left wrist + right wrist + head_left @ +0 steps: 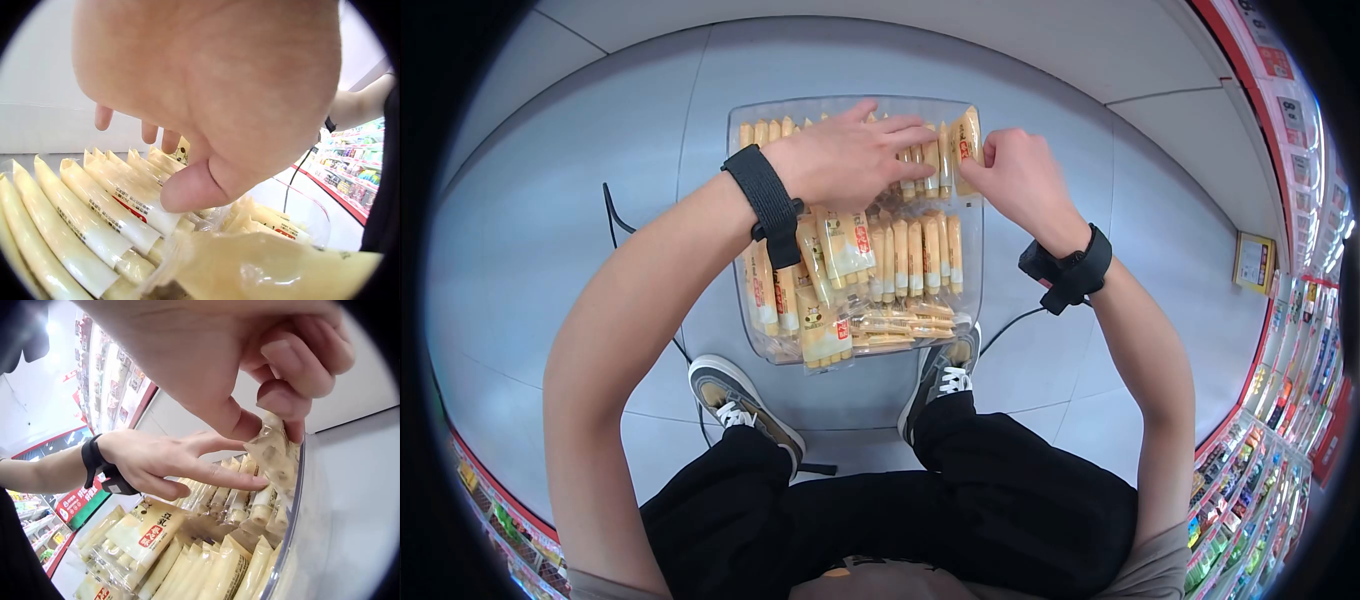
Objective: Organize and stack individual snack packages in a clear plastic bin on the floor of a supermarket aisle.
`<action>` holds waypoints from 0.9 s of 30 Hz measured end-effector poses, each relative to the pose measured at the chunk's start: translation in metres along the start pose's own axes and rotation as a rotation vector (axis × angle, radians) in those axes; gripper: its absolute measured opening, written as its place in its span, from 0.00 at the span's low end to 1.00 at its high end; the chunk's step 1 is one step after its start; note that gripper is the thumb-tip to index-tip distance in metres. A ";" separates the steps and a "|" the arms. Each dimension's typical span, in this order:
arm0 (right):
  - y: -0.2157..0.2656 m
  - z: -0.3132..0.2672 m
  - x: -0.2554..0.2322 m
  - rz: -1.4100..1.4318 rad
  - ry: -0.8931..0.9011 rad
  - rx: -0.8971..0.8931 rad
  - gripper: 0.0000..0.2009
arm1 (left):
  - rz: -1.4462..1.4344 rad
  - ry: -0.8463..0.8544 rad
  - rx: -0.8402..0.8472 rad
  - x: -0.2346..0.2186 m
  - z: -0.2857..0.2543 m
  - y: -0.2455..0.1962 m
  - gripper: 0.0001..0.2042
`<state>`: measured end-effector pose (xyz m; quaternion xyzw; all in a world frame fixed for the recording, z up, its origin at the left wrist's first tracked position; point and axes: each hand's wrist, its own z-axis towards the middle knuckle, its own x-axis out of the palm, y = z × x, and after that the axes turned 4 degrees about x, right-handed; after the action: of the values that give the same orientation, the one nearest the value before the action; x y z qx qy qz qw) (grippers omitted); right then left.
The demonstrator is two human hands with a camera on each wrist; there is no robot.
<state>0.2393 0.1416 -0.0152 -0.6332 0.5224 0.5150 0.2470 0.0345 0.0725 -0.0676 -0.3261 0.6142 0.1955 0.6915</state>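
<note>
A clear plastic bin point(975, 260) on the floor holds rows of yellow snack packets point(910, 258) standing on edge. At its far right corner my right hand point(1027, 182) pinches one packet point(967, 140) between thumb and curled fingers; the right wrist view shows its crinkled wrapper end point(273, 447) in the grip. My left hand point(845, 158) spreads over the far row, fingers extended, the fingertips on the packets point(247, 500) beside the pinched one. Seen from the left wrist, its thumb point(194, 187) lies over the row of upright packets point(94, 212).
Several packets point(845, 245) lie flat on top at the bin's near left, and others point(900, 325) are stacked along the near side. Shoes point(745, 405) stand close to the bin's near edge. Store shelves point(1250, 480) line the right, and a black cable point(1012, 325) crosses the floor.
</note>
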 end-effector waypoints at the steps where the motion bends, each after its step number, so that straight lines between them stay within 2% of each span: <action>1: -0.002 -0.003 0.001 -0.044 -0.016 -0.016 0.15 | 0.015 -0.022 0.014 0.002 0.000 0.000 0.33; 2: -0.002 -0.006 0.001 -0.046 -0.034 -0.034 0.15 | 0.031 -0.045 0.028 0.003 0.001 0.001 0.33; 5: 0.002 -0.013 0.000 -0.058 -0.092 -0.078 0.15 | -0.078 0.059 -0.022 0.000 0.009 0.002 0.31; 8: 0.005 -0.014 -0.002 -0.082 -0.129 -0.098 0.14 | -0.062 0.148 -0.030 -0.010 0.019 0.001 0.29; 11: 0.001 -0.006 0.008 -0.110 -0.107 -0.131 0.13 | 0.044 0.126 -0.004 -0.010 0.023 -0.003 0.28; 13: 0.000 -0.004 0.014 -0.147 -0.078 -0.153 0.11 | 0.029 0.091 0.016 -0.006 0.022 -0.005 0.28; 16: -0.002 -0.005 0.018 -0.224 -0.137 -0.279 0.08 | -0.067 0.092 0.006 -0.005 0.020 -0.007 0.28; 19: -0.006 -0.003 0.020 -0.301 -0.176 -0.329 0.12 | -0.096 0.112 0.004 -0.009 0.020 -0.009 0.28; 22: -0.002 -0.007 0.018 -0.350 -0.173 -0.319 0.05 | -0.104 0.099 0.020 -0.009 0.020 -0.006 0.27; 27: 0.007 -0.014 0.020 -0.338 -0.129 -0.353 0.05 | -0.107 0.053 0.029 -0.011 0.015 -0.005 0.24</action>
<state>0.2368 0.1194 -0.0275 -0.7109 0.2940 0.5888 0.2479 0.0474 0.0808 -0.0555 -0.3535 0.6165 0.1405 0.6893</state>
